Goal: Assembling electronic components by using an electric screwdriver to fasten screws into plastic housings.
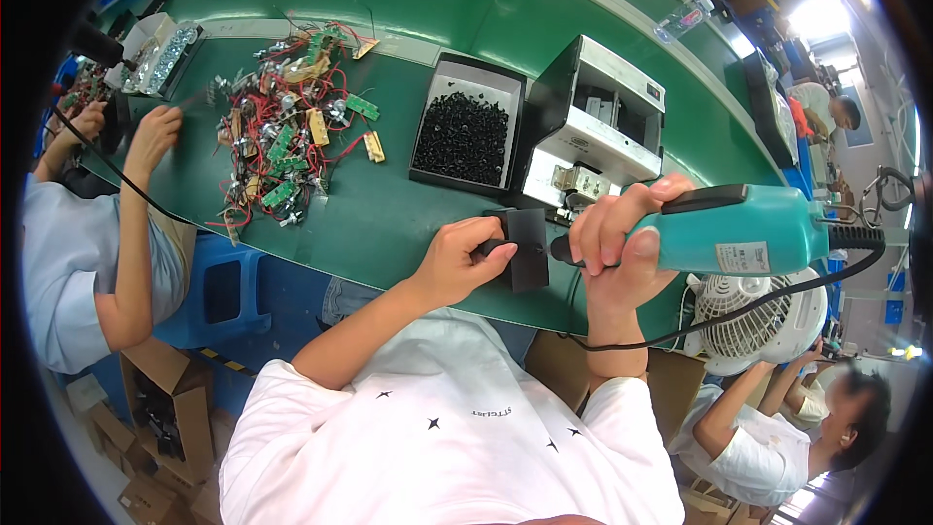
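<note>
My left hand point(461, 257) pinches a black rectangular plastic casing point(530, 251) at the table's near edge. My right hand point(625, 233) is wrapped round a teal electric screwdriver point(768, 226), tilted nearly level. Its dark nose point(561, 250) points left and meets or nearly meets the casing's right side; contact cannot be made out, and the bit's tip does not show. Just beyond my hands stands a white and black screw feeder point(552, 177). Left of that, a box point(419, 160) holds a heap of small black screws point(466, 139).
On the green table point(384, 224) lies a pile of wired circuit boards point(292, 136). The screwdriver's black cable point(719, 316) loops under my right wrist. A white fan point(753, 316) stands at the right. One co-worker point(107, 253) sits at the left, another point(768, 437) at the lower right.
</note>
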A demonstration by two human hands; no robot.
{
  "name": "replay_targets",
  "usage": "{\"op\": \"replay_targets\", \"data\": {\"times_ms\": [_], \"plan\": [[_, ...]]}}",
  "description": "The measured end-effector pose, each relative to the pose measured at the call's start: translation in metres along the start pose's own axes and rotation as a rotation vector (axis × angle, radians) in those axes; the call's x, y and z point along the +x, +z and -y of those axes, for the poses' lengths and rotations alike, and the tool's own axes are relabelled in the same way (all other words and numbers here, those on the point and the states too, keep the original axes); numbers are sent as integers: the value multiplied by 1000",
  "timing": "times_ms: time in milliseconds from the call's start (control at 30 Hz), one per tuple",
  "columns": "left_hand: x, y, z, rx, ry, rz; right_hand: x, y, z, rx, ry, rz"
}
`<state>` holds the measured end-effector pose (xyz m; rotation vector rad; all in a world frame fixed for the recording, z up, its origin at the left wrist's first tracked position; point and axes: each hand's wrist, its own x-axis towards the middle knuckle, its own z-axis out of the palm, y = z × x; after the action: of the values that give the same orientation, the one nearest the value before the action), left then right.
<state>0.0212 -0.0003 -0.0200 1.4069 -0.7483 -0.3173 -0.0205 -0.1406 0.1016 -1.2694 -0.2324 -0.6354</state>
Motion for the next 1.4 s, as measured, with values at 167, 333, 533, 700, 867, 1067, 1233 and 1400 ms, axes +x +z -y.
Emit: {"op": "replay_targets", "data": {"times_ms": [167, 333, 533, 700, 867, 1067, 1233, 1400], "plan": [[1, 1, 0, -14, 9, -5, -4, 3, -5, -55, -26, 33], [-1, 2, 4, 6, 4, -11, -8, 2, -7, -78, -38, 45], [1, 15, 1, 254, 203, -174, -10, 3, -7, -55, -51, 19], [1, 17, -12, 542, 365, -273, -7, -1, -6, 90, -61, 64], [-6, -4, -52, 422, 137, -142, -19, -16, 39, 274, -325, -28], [-2, -19, -85, 166, -104, 15, -33, -35, 39, 146, -298, -190], [5, -21, -84, -59, -204, -8, -42, -46, 38, 120, -252, -234], [50, -58, -85, -133, -152, -29, -52, -54, 38, 59, -212, -352]]}}
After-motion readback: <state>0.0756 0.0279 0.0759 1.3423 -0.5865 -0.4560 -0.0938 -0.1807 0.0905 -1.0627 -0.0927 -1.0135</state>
